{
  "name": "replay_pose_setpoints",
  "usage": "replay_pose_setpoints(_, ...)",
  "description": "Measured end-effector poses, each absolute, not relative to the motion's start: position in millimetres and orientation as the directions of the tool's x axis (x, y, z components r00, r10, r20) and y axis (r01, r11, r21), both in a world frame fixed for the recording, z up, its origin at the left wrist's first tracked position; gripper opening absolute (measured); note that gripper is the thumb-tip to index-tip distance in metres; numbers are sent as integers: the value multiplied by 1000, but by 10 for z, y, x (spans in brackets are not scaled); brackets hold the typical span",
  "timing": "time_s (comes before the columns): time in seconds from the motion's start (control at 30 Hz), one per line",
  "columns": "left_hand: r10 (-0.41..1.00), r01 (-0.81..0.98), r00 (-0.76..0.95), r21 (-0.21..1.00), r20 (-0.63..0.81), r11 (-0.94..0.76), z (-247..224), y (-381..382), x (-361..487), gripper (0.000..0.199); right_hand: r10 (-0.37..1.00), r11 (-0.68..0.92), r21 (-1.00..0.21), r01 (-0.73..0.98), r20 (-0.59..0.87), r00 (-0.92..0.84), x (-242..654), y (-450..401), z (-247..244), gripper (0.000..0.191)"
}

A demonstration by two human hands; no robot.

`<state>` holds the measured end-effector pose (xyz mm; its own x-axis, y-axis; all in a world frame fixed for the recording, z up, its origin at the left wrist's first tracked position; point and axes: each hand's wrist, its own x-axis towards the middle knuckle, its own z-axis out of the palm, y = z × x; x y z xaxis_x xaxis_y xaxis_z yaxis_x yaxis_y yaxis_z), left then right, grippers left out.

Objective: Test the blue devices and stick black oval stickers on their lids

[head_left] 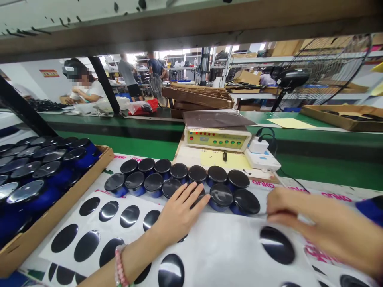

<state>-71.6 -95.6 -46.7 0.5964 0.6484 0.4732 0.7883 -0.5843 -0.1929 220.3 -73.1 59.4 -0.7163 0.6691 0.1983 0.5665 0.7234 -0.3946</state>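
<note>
My left hand [179,215] lies with its fingers spread and stretched over the front row of round blue units with black lids. Its fingertips rest on or just over a black-lidded unit [196,195], which they partly cover. On the right, my right hand [287,207] is closed in a pinch at the upper edge of a white sticker sheet [224,243]; motion smears its fingertips. A large black oval sticker [277,244] sits on this sheet below that hand. Another sheet of black stickers [109,227] lies to the left, under my left forearm.
A cardboard tray [66,195] of similar blue units stands on the left. Behind the rows are a control box [218,138] with buttons and a white power adapter [259,149] with cables. A green conveyor [140,139] runs across. Several people work farther back.
</note>
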Motion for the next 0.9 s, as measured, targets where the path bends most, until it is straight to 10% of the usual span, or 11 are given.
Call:
replay_pose_setpoints(0.1, 658, 794, 586, -172, 472, -584, -452, -963, -699, 44, 791, 609, -429, 667, 381, -478, 2241, -441, 742, 27)
replay_pose_setpoints(0.4, 703, 851, 452, -27, 549, -525, -394, -952, -744, 38, 861, 378, -850, 365, 178, -476, 1139, 214, 468, 31)
replay_pose_setpoints(0.9, 766, 890, 347, 69, 541, -451, -448, -866, -780, 55, 891, 155, -892, 423, -59, -451, 972, 468, 122, 30)
